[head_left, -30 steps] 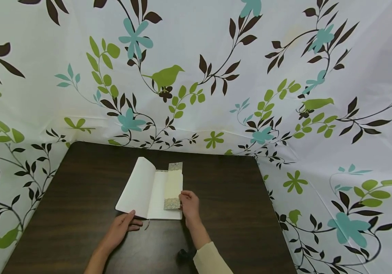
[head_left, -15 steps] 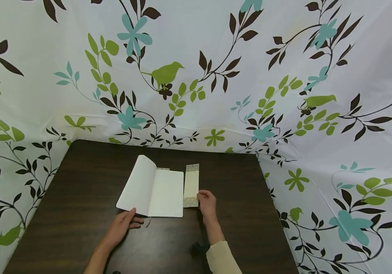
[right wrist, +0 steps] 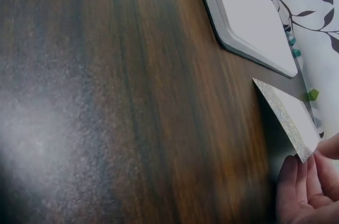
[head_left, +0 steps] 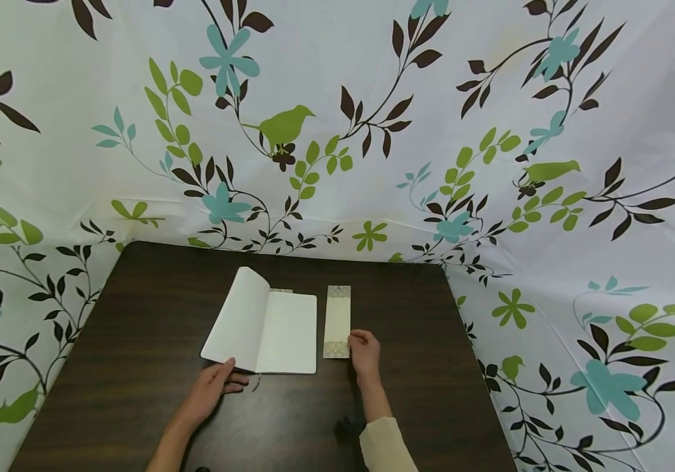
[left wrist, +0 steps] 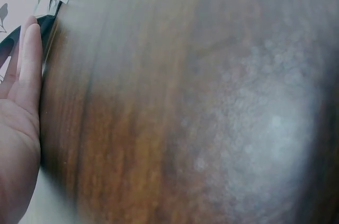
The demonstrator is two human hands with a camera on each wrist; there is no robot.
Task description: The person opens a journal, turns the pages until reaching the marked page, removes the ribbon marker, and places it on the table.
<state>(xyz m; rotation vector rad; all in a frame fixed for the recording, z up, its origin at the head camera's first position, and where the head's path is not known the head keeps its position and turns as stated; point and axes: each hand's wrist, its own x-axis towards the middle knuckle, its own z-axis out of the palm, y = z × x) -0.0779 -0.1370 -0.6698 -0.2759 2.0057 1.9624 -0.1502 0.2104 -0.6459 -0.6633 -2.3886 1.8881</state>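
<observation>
One table (head_left: 432, 367) with a dark brown, wood-grain surface carries one notebook (head_left: 287, 334) and one paper strip (head_left: 337, 321). The notebook lies spread at two facing white pages, left of the surface's middle and nearer the far edge than the bottom of the head view; its cover is dark and its corners are rounded. The right page is flat with faint ruling; the left page curves upward, its top corner rounded over. One thin ribbon (head_left: 256, 383) projects from the lower end of the spine, and one narrow patterned edge (head_left: 282, 290) shows beyond the notebook's top side. The paper strip is a long, pale cream rectangle with two mottled grey-tan bands, one at each short end. It is positioned just to the right of the notebook, separated by a gap, with its long sides running toward the far edge of the table. In the right wrist view it is inclined above a dark shadow; contact with the surface cannot be determined. The right hand (head_left: 366, 354) pinches the strip near its lower right corner, fingers bent, with one pale sleeve (head_left: 387, 446) behind the wrist. The left hand (head_left: 212, 387) touches the notebook's lower left side, thumb against the page edge and fingers extended. One white printed sheet (head_left: 373, 170) with green, brown and turquoise leaves, flowers and birds stands behind the far edge.
</observation>
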